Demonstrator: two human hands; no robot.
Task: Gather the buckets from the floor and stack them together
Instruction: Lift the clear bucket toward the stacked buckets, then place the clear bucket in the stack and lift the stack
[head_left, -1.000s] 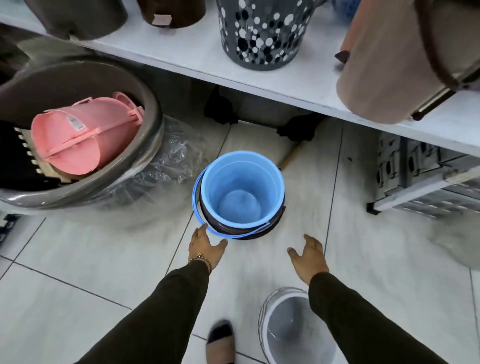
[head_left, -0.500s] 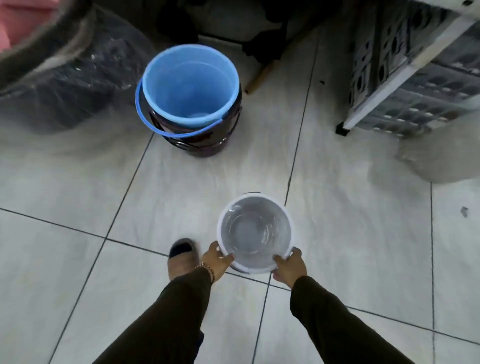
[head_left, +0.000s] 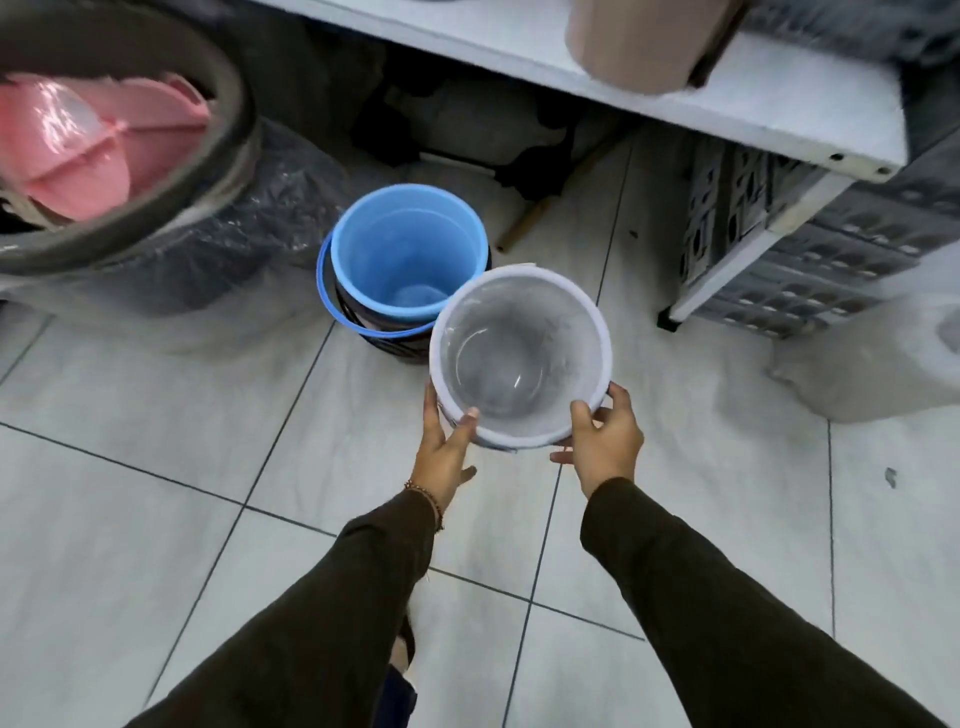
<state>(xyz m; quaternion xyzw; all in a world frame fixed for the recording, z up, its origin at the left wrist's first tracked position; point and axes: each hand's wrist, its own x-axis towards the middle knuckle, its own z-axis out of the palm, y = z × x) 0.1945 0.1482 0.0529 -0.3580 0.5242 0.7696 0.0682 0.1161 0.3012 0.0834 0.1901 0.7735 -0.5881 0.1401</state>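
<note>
A white bucket (head_left: 519, 356) with a grey inside is held above the tiled floor, mouth up. My left hand (head_left: 448, 447) grips its near left rim and my right hand (head_left: 602, 441) grips its near right rim. Just behind it and to the left, a blue bucket (head_left: 408, 249) sits nested inside a dark bucket (head_left: 395, 343) on the floor, its blue handle hanging down at the front. The white bucket's far rim overlaps the blue bucket's near right edge in view.
A large grey tub (head_left: 156, 208) wrapped in plastic holds pink items (head_left: 78, 150) at the left. A white shelf (head_left: 701, 98) carrying a beige bin (head_left: 639, 41) juts out at the top right, with grey crates (head_left: 810, 249) beneath it. My foot (head_left: 402, 639) shows between my arms.
Both hands went from empty near the blue bucket to gripping the white bucket on the floor, then lifted it up and forward beside the blue bucket.
</note>
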